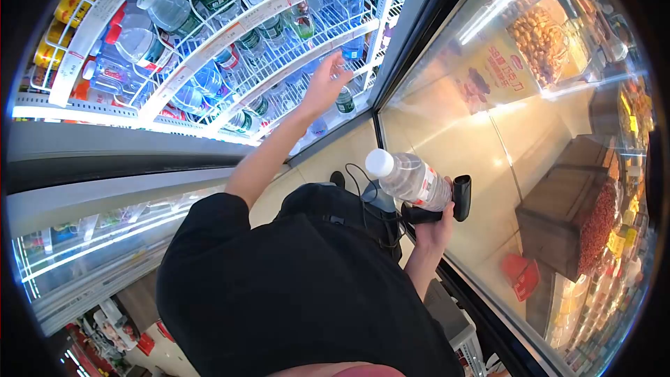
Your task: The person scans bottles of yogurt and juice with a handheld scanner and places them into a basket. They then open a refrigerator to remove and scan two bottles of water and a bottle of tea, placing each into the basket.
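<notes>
My left hand (pixel 328 85) reaches toward the lower wire shelves of a lit drinks cooler, its fingers loosely bent and nothing visible in them. Close below it, a small bottle with a green label (pixel 345 100) stands near the cooler's edge. At my right side, my right hand (pixel 438 227) is closed around the lower end of a clear plastic bottle (pixel 417 180) with a white cap and a red-and-white label. A black rounded object (pixel 461 197) sits against the same hand, overlapping the bottle's base. A thin black cable (pixel 362 192) loops beside my waist.
Curved wire shelves (pixel 241 28) hold many bottled drinks, with price strips along their fronts. A glass door (pixel 481 136) stands open on my right. Through it show a brown display stand (pixel 562 199) and a red scoop-like object (pixel 520 276).
</notes>
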Tool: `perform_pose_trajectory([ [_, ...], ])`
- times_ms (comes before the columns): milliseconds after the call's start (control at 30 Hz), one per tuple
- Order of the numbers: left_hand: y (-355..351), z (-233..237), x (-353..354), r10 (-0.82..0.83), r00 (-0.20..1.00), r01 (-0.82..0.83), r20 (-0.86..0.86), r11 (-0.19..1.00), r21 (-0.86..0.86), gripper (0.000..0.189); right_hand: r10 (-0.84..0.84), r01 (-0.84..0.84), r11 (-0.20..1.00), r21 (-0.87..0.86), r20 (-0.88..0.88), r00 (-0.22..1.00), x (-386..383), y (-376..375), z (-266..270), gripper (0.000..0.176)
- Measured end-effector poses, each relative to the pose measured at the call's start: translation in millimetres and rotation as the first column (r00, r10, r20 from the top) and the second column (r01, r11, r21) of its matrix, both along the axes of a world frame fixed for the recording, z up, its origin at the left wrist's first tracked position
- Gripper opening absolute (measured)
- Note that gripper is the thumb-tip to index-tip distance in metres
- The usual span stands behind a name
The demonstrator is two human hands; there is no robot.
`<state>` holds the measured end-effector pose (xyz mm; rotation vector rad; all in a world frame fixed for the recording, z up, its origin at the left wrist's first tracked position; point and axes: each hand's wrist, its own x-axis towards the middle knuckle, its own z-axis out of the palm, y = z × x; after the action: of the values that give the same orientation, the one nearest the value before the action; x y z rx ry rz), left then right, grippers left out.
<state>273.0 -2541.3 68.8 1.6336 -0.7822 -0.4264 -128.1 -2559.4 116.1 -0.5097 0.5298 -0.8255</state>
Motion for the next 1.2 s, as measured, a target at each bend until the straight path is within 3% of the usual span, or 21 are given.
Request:
perform_pose_trajectory([
  [33,-21,-11,24,0.046,0.985,-0.044,0.168,0.999,-0.014,0.065,0.005,-0.004,1.000,-0.009,0.009,1.000,-2,0,-2,0.079],
  [133,-88,24,80,0.198,0.947,-0.190,0.253,0.980,-0.058,0.077,0.011,-0.011,1.000,-0.016,0.007,1.000,-7,-1,-2,0.078],
  [267,-156,35,135,0.382,0.840,-0.381,0.386,0.921,-0.081,0.084,-0.014,0.014,1.000,-0.008,-0.010,1.000,-13,2,-6,0.076],
  [367,-171,31,135,0.381,0.877,-0.390,0.294,0.920,-0.030,0.085,0.002,-0.002,1.000,0.004,0.020,1.000,-17,2,-3,0.075],
  [400,-174,28,129,0.435,0.851,-0.463,0.294,0.886,0.029,0.086,0.014,-0.014,1.000,0.009,0.037,0.999,-17,2,-2,0.074],
  [567,-191,20,141,0.489,0.780,-0.548,0.391,0.835,0.051,0.092,-0.007,0.003,0.997,0.076,0.053,0.999,-25,2,-16,0.072],
  [600,-194,14,145,0.488,0.723,-0.586,0.488,0.808,0.062,0.090,-0.004,0.000,0.997,0.078,0.054,0.999,-25,1,-17,0.072],
  [733,-188,29,137,0.442,0.786,-0.561,0.432,0.804,0.197,0.090,0.004,-0.005,0.998,0.062,0.023,1.000,-21,-3,-16,0.070],
  [933,-167,22,146,0.253,0.706,-0.482,0.661,0.856,0.187,0.090,0.022,-0.022,0.999,0.026,0.011,1.000,-22,-7,-17,0.068],
  [1067,-163,39,151,0.130,0.758,-0.434,0.639,0.832,0.346,0.096,0.036,-0.037,0.998,0.042,0.028,0.999,-19,-8,-23,0.069],
  [1200,-166,28,174,0.027,0.797,-0.322,0.604,0.865,0.386,0.103,0.055,-0.056,0.996,0.068,0.022,0.998,-15,-7,-15,0.070],
])
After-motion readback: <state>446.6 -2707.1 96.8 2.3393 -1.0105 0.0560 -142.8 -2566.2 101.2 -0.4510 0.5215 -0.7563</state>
